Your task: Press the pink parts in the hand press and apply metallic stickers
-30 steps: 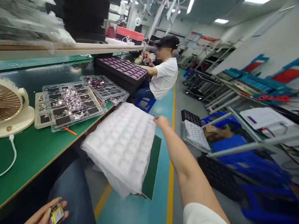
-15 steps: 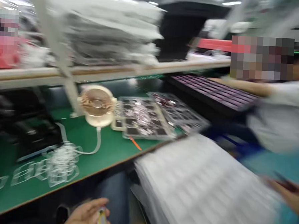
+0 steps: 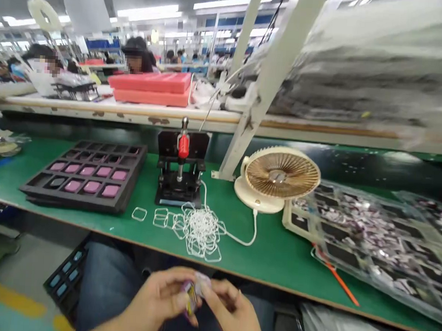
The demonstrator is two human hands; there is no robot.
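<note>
"Green workbench point(image 3: 263, 271) ahead of you. Where's that small yellow packet point(image 3: 191, 298)?"

"Between your hands, over your jeans point(image 3: 103, 288): your left hand point(image 3: 158, 298) and right hand point(image 3: 233, 312) both pinch it."

held pkt point(image 3: 202, 283): glossy film | bench top point(image 3: 283, 257): matt green | fan point(image 3: 256, 199): glossy cream plastic

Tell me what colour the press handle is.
Red; the press handle shows best in the head view.

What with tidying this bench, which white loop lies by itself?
The leftmost white loop on the green bench top, closest to the black tray. It lies apart, while the other loops crowd into a tangled heap.
</note>
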